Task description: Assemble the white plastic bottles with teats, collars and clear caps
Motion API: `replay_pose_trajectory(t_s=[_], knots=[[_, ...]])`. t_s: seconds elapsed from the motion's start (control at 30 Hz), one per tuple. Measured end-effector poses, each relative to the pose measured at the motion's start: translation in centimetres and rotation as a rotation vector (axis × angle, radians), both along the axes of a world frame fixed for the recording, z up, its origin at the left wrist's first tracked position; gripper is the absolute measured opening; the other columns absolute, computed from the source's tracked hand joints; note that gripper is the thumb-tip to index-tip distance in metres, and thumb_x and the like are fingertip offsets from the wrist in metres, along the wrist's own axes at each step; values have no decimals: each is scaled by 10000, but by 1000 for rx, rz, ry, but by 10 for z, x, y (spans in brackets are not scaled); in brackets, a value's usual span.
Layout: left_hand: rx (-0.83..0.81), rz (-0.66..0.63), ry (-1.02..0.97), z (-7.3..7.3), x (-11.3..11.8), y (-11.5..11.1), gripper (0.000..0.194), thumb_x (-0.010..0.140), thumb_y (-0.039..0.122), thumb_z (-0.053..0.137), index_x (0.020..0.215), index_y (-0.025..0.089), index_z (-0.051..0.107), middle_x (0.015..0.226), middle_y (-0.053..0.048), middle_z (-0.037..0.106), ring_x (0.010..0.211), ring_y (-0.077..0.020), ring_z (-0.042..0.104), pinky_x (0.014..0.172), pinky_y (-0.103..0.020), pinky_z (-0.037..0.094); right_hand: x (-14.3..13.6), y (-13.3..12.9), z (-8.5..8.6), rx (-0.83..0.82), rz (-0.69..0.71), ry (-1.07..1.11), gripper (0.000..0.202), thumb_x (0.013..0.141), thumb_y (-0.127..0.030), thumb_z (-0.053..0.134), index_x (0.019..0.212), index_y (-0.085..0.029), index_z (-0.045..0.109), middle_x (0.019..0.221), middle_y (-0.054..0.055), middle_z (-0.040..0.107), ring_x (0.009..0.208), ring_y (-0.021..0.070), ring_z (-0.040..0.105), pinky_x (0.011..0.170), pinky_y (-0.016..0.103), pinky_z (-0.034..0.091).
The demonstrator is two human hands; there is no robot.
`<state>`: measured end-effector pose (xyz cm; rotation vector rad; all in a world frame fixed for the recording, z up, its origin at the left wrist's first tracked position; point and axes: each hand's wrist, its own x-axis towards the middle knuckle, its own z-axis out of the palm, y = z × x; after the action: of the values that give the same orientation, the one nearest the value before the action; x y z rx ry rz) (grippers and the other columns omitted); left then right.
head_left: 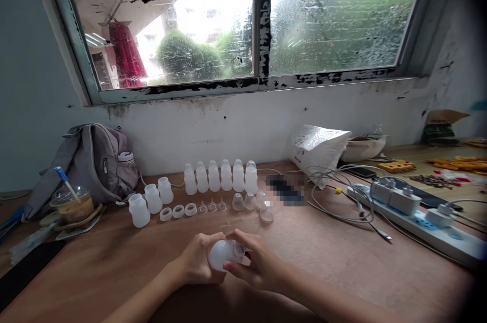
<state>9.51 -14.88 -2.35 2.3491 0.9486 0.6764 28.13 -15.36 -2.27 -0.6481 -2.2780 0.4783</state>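
Note:
A frosted white bottle lies tilted between my hands near the table's front edge. My left hand is wrapped round its body. My right hand grips its neck end, where a clear part shows between thumb and fingers. Behind them, several capped bottles stand in a row. To the left are three open bottles, three white rings and three clear nipples. Frosted caps and a clear round disc sit right of the nipples.
A grey backpack and a drink cup with a straw stand at the left. At the right are a silvery white bag, tangled cables and a power strip. A window is above the wall.

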Motion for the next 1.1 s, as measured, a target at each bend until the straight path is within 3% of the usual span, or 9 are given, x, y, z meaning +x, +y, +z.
replay_pose_trajectory(t_s=[0.13,0.3,0.5,0.63,0.77,0.87,0.97,1.1], knots=[[-57,-39,-27,-1,-6,3,269,571,227,635,812,155,538,710,32,562,605,-106,508,531,-181,373,4,-1,10,70,48,-142,346,762,-333,535,1072,-194,469,852,50,498,705,140,474,606,239,373],[2,-23,-32,-4,-8,1,279,603,246,634,846,168,521,753,21,571,634,-115,525,561,-195,398,10,-1,22,53,59,-232,348,789,-299,522,1127,-229,475,866,49,483,746,150,472,644,254,392],[387,225,-95,-28,-6,3,410,637,295,612,998,185,452,881,-39,539,746,-157,548,640,-257,457,17,6,20,31,67,-196,295,811,-209,485,1103,-247,508,950,55,486,834,153,486,720,268,407],[591,242,-17,-37,-9,11,378,691,353,578,1005,195,442,869,-46,567,767,-181,559,664,-297,469,22,16,12,-28,46,-146,306,761,-249,559,1065,-239,529,977,56,504,872,169,498,751,289,414],[673,267,48,-35,-12,14,419,724,430,548,1053,190,449,929,-63,575,812,-187,572,694,-300,488,21,26,3,-260,-54,6,418,754,-390,545,1114,-199,451,904,56,556,727,135,538,637,251,445],[722,288,119,-33,-11,13,469,729,474,528,1099,193,464,1019,-88,523,887,-196,560,726,-295,496,18,33,-2,-575,-157,33,388,793,-512,412,932,-157,487,657,12,567,473,84,500,427,190,394],[735,292,167,-34,-11,11,502,742,472,514,1153,190,447,967,-85,513,839,-185,562,706,-290,500,18,39,-6,-836,-230,0,456,775,-597,344,820,-162,472,512,-20,527,333,71,432,285,161,282],[712,312,172,-37,-11,11,509,750,459,507,1174,187,436,930,-77,514,808,-182,554,689,-287,498,23,43,-10,-949,-221,7,481,756,-629,338,692,-167,454,401,-54,437,276,58,355,249,152,216]])
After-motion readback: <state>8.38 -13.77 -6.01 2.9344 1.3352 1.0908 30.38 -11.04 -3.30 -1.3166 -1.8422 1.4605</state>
